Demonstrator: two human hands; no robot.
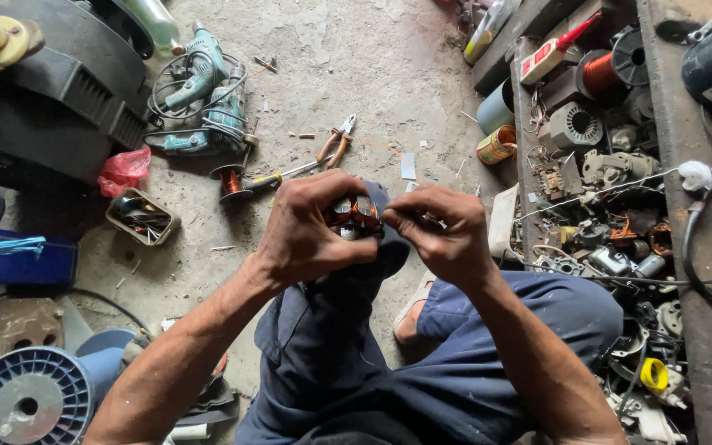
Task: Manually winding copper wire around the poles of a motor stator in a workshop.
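My left hand (306,235) grips a small motor part wound with copper-coloured coils (354,214), held up above my knees. My right hand (447,231) pinches at the right side of the same part, its fingertips closed on the winding or a thin wire there; the exact contact is hidden by the fingers. Both forearms rise from the bottom of the head view over my blue trousers (422,363).
On the concrete floor lie pliers (335,148), a screwdriver (269,180), a copper wire spool (230,181), teal power drills (203,99), a red bag (124,169) and a small tray (142,216). A low bench (702,247) at right holds motor parts. A blue plastic spool (26,400) sits bottom left.
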